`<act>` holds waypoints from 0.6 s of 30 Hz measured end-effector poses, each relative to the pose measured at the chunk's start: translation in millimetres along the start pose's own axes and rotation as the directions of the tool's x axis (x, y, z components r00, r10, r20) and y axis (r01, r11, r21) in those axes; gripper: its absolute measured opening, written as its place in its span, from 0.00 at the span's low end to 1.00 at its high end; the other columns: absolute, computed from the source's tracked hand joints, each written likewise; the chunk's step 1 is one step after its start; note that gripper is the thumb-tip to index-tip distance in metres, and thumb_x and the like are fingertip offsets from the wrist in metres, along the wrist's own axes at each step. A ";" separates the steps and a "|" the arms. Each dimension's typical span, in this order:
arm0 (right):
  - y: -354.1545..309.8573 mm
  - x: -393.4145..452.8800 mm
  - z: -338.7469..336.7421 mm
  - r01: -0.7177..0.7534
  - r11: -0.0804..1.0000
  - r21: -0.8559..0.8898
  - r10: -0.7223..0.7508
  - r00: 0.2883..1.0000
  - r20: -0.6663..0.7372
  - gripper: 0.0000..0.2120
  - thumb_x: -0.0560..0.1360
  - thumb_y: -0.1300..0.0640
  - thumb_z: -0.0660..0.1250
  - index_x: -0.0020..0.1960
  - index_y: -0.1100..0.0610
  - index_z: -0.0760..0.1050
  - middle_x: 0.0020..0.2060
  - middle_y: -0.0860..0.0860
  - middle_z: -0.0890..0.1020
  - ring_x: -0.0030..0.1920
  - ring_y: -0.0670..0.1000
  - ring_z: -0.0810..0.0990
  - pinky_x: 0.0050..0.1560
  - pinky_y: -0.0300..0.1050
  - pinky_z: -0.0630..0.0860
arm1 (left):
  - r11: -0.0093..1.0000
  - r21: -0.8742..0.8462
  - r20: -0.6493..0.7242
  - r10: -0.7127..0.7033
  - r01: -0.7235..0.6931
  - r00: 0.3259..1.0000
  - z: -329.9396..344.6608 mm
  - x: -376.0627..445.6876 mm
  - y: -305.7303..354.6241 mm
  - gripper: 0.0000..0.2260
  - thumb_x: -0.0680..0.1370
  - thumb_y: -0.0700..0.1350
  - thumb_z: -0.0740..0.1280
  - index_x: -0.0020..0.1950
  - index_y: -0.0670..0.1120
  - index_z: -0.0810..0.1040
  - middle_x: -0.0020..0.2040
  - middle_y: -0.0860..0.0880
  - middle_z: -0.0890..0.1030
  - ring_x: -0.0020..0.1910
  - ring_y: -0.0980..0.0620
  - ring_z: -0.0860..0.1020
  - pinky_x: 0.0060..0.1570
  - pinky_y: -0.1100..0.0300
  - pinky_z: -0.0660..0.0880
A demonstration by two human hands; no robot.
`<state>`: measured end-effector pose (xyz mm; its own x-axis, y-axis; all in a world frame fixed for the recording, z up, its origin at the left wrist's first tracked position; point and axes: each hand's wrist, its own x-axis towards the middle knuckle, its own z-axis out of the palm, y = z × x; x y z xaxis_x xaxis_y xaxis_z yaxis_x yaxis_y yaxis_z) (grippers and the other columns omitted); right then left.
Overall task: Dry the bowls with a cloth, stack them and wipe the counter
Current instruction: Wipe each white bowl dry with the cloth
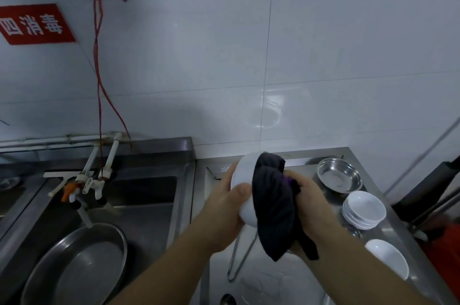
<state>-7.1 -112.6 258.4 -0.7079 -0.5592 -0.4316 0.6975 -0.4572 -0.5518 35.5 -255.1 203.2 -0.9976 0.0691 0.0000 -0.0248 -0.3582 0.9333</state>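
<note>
The left hand (224, 207) grips a white bowl (245, 180) above the table (286, 277); right-hand (308, 207) fingers bunch the dark cloth (271, 205) into it. A wet rim could slip from the thumb and hit the stack (364, 210).

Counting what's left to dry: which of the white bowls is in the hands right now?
The white bowl gripped by the left hand, dark cloth pressed in; the stacked bowls and single bowl sit untouched on the counter.

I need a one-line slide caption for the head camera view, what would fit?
Left hand holds a white bowl while right hand dries it with a dark cloth.
</note>
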 end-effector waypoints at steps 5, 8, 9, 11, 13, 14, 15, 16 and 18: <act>-6.5 9.7 -3.3 0.184 0.972 -0.147 -0.217 0.943 -0.252 0.16 0.86 0.63 0.56 0.44 0.62 0.77 0.33 0.57 0.81 0.30 0.52 0.82 0.27 0.39 0.79 | 0.999 -0.011 -0.128 -0.043 0.042 0.991 13.8 9.7 -7.6 0.50 0.63 0.67 0.82 0.78 0.48 0.68 0.71 0.37 0.77 0.68 0.36 0.79 0.61 0.45 0.80; -5.7 14.2 -8.0 0.247 0.876 -0.415 -0.373 0.892 -0.255 0.14 0.83 0.61 0.63 0.47 0.53 0.85 0.42 0.57 0.88 0.43 0.61 0.88 0.44 0.59 0.86 | 0.996 -0.064 -0.203 -0.080 0.068 0.976 20.3 14.1 -11.9 0.51 0.58 0.66 0.84 0.76 0.51 0.70 0.69 0.39 0.80 0.66 0.37 0.81 0.58 0.45 0.82; -6.2 16.1 -12.4 0.273 0.801 -0.533 -0.434 0.878 -0.202 0.15 0.82 0.61 0.63 0.47 0.48 0.86 0.43 0.56 0.88 0.47 0.63 0.88 0.49 0.66 0.85 | 0.995 -0.076 -0.219 -0.082 0.067 0.972 21.3 15.5 -12.3 0.49 0.59 0.65 0.84 0.75 0.51 0.71 0.68 0.39 0.80 0.65 0.37 0.81 0.57 0.44 0.82; -9.6 21.2 -20.2 0.319 0.565 -0.761 -0.516 0.856 -0.024 0.14 0.80 0.59 0.64 0.49 0.44 0.85 0.44 0.53 0.88 0.49 0.62 0.86 0.53 0.69 0.83 | 0.994 -0.093 -0.263 -0.081 0.059 0.961 22.4 18.9 -11.1 0.41 0.63 0.60 0.81 0.74 0.51 0.73 0.66 0.40 0.82 0.62 0.38 0.83 0.52 0.45 0.83; -14.7 23.2 -28.3 0.414 0.229 -0.881 -0.535 0.810 0.241 0.13 0.80 0.58 0.64 0.55 0.43 0.83 0.47 0.48 0.87 0.50 0.54 0.85 0.54 0.62 0.83 | 0.994 -0.100 -0.293 -0.071 0.044 0.954 23.4 22.4 -8.2 0.36 0.66 0.58 0.78 0.72 0.51 0.75 0.63 0.41 0.84 0.59 0.40 0.85 0.48 0.49 0.84; -16.8 24.3 -33.5 0.464 0.043 -0.885 -0.500 0.777 0.383 0.14 0.80 0.57 0.64 0.59 0.44 0.83 0.52 0.45 0.86 0.53 0.50 0.84 0.56 0.57 0.82 | 0.995 -0.095 -0.301 -0.065 0.038 0.952 22.9 24.6 -7.2 0.37 0.66 0.59 0.78 0.72 0.50 0.75 0.63 0.41 0.84 0.59 0.40 0.85 0.47 0.49 0.84; -20.0 25.3 -37.1 0.494 -0.104 -0.863 -0.436 0.757 0.486 0.15 0.80 0.57 0.63 0.62 0.45 0.82 0.56 0.42 0.85 0.55 0.47 0.83 0.57 0.53 0.81 | 0.996 -0.086 -0.303 -0.059 0.034 0.951 22.1 26.7 -6.1 0.39 0.66 0.60 0.80 0.73 0.49 0.74 0.64 0.40 0.84 0.60 0.39 0.85 0.49 0.48 0.84; -25.0 26.0 -38.6 0.495 -0.175 -0.851 -0.363 0.771 0.523 0.17 0.80 0.57 0.63 0.64 0.45 0.82 0.58 0.41 0.84 0.55 0.46 0.82 0.57 0.50 0.80 | 0.997 -0.072 -0.306 -0.054 0.034 0.951 20.9 28.3 -5.3 0.41 0.65 0.61 0.81 0.74 0.48 0.74 0.65 0.38 0.83 0.61 0.38 0.84 0.51 0.47 0.83; -37.5 27.6 -38.2 0.445 -0.163 -0.881 -0.257 0.842 0.474 0.16 0.81 0.58 0.62 0.61 0.44 0.82 0.52 0.42 0.85 0.50 0.46 0.83 0.53 0.52 0.82 | 0.999 -0.015 -0.329 -0.050 0.048 0.943 18.7 31.3 -4.9 0.40 0.65 0.62 0.79 0.73 0.47 0.74 0.65 0.37 0.82 0.61 0.38 0.84 0.53 0.46 0.83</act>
<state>-57.0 -84.5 239.9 -0.7232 -0.6808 0.1165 -0.5267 0.4345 -0.7307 5.6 -233.8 205.3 -0.9608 -0.2232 -0.1644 -0.0731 -0.3680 0.9269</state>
